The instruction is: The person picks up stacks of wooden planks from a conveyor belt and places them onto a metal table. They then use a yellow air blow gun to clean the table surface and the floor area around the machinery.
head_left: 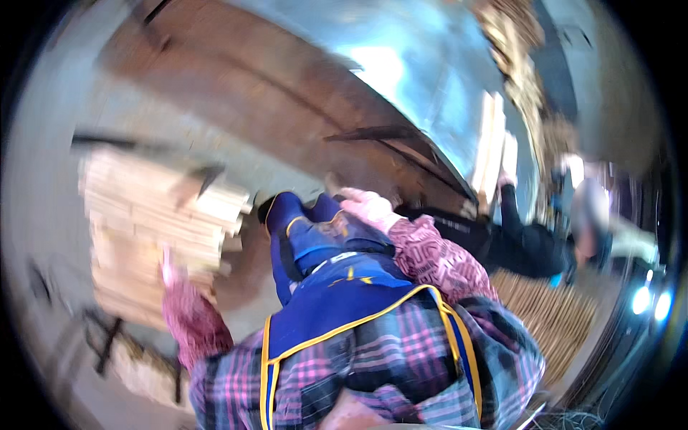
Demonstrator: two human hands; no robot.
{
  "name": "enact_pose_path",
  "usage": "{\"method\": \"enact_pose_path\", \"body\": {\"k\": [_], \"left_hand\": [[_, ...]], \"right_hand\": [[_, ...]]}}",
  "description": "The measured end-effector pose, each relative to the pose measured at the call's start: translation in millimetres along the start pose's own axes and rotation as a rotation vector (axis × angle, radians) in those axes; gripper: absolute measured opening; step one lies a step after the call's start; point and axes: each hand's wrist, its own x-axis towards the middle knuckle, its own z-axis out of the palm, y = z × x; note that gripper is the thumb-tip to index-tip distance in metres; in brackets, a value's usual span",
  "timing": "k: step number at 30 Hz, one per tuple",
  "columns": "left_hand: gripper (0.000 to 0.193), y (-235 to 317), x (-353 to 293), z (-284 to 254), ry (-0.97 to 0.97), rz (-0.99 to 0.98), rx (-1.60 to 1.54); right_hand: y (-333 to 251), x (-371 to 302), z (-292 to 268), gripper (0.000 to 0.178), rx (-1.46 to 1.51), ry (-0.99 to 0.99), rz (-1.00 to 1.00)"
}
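Note:
My left hand (169,271), in a pink patterned sleeve, is over the near part of a stack of pale wooden strips (136,215) on the left. Motion smears its fingers, and I cannot tell whether it touches the wood. My right hand (369,208), in a pale pink glove, is in front of my blue apron (344,287), close to the near edge of a brown, rusty-looking table (236,86). Its fingers reach out to the left, looking loosely apart, with nothing clearly held.
On the right, a person in dark sleeves (530,247) reaches toward pale wooden strips (489,143) on a shiny bluish surface (430,64). A bundle of thin sticks (548,315) lies at the lower right. More pale wood (147,369) sits at the lower left by a dark metal frame (107,347).

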Motion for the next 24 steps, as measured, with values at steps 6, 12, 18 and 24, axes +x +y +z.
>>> {"method": "enact_pose_path", "body": {"k": [6, 12, 18, 24], "left_hand": [[0.046, -34, -13, 30, -0.22, -0.083, 0.358], [0.038, -40, -82, 104, -0.512, -0.08, 0.726], [0.032, 8, -171, 284, -0.753, 0.143, 0.952], [0.027, 69, -306, 522, -0.916, 0.397, 0.936]], "right_hand": [[60, -58, -25, 0.054, 0.235, 0.214, 0.172], [184, -79, -66, 0.052, 0.472, 0.669, 0.165], [315, -139, -132, 0.055, 0.571, 1.121, 0.514], [474, -213, -162, 0.075, 0.709, 1.214, 1.081]]}}
